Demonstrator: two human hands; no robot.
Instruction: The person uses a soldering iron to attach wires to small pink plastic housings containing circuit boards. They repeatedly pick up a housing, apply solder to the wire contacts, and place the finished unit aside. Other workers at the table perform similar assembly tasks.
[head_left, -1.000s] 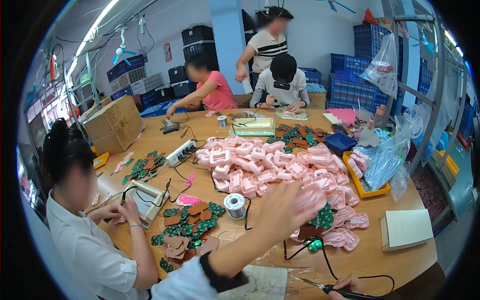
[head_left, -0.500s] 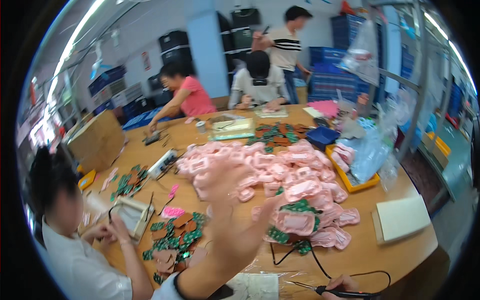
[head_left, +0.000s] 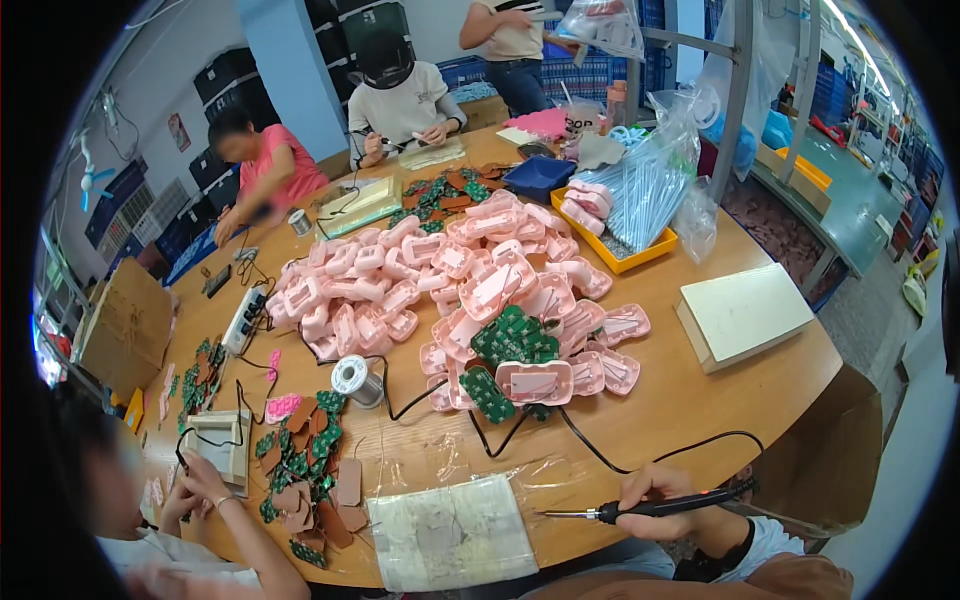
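My right hand [head_left: 663, 507] grips a black soldering iron [head_left: 606, 513] by its handle near the front edge. Its metal tip points left, toward a worn, whitish work pad [head_left: 450, 536] under clear film. From the iron's back end, a black cord loops over the table. Beyond it lies a heap of pink plastic shells [head_left: 485, 270], with green circuit boards [head_left: 513, 338] stacked on the near shells. A spool of solder wire [head_left: 357, 381] stands between the heap and the pad. My left hand does not show.
Left of the pad are loose green and brown boards [head_left: 300, 470] and a person working at a frame. A white block [head_left: 745, 312] rests at the right. Yellow tray [head_left: 618, 262] and blue bin [head_left: 540, 177] stand behind. Several other people are around the far side.
My left hand, raised with fingers spread before the heap, has gone out of view. The view has tilted down and shifted, showing more of my right hand, the iron, the solder spool and the pad.
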